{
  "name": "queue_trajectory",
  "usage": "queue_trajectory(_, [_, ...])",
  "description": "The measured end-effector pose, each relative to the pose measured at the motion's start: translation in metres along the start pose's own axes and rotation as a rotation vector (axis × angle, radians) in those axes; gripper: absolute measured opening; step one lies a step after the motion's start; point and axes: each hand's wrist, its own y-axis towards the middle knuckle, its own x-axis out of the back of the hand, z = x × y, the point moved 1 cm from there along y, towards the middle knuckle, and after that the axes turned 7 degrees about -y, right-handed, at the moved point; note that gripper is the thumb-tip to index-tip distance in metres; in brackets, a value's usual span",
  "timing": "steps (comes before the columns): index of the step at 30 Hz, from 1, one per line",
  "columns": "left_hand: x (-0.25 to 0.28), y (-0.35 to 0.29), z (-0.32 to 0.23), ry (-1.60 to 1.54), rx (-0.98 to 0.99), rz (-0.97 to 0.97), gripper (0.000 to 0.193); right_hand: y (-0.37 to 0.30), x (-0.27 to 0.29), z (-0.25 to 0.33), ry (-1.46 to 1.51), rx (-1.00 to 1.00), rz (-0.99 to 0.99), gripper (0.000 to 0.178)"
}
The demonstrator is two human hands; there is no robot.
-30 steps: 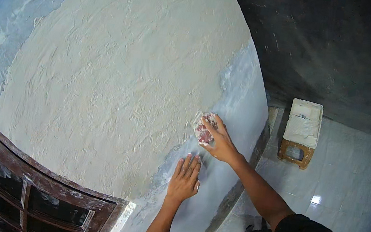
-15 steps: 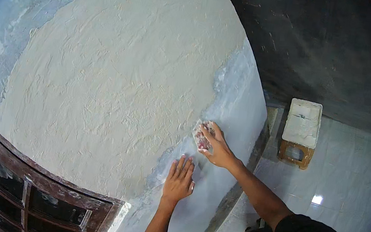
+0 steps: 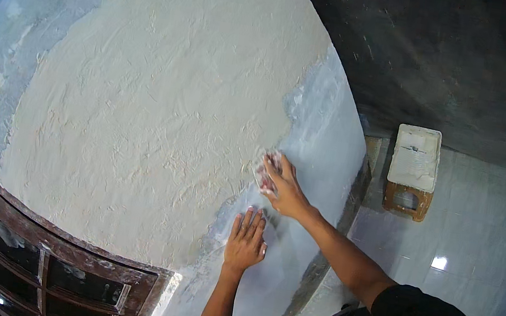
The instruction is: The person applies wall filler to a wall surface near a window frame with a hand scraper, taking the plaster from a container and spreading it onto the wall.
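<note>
My right hand (image 3: 285, 185) is wrapped round a putty-smeared pad with red and white patches (image 3: 268, 172), its exact kind unclear. The pad rests against the wall at the lower right border of a wide, rough cream putty coat (image 3: 146, 91). Below it, my left hand (image 3: 246, 238) lies with fingers stretched out against the blue-grey wall (image 3: 330, 114), holding nothing. White smears show on the fingertips of both hands.
A white rectangular tub of pale putty (image 3: 414, 158) stands on a brown plastic stool (image 3: 407, 201) on the tiled floor (image 3: 461, 239). A brown wooden window frame (image 3: 138, 284) is at lower left. A dark wall (image 3: 453, 70) rises at upper right.
My right hand has moved slightly left and up with the pad. My left hand stays nearly in place on the wall. The view has shifted a little.
</note>
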Motion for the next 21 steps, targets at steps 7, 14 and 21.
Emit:
queue_trajectory(7, [0.005,0.002,0.003,-0.026,-0.007,-0.026,0.061,0.015,-0.004,0.017,0.045,0.009,-0.048,0.090])
queue_trajectory(14, [0.007,0.000,0.005,-0.059,-0.035,-0.030,0.062,-0.025,-0.008,-0.002,-0.034,-0.094,0.045,0.083])
queue_trajectory(21, [0.015,-0.005,0.003,-0.070,-0.078,-0.011,0.061,-0.014,-0.013,0.001,-0.018,-0.051,0.036,0.088])
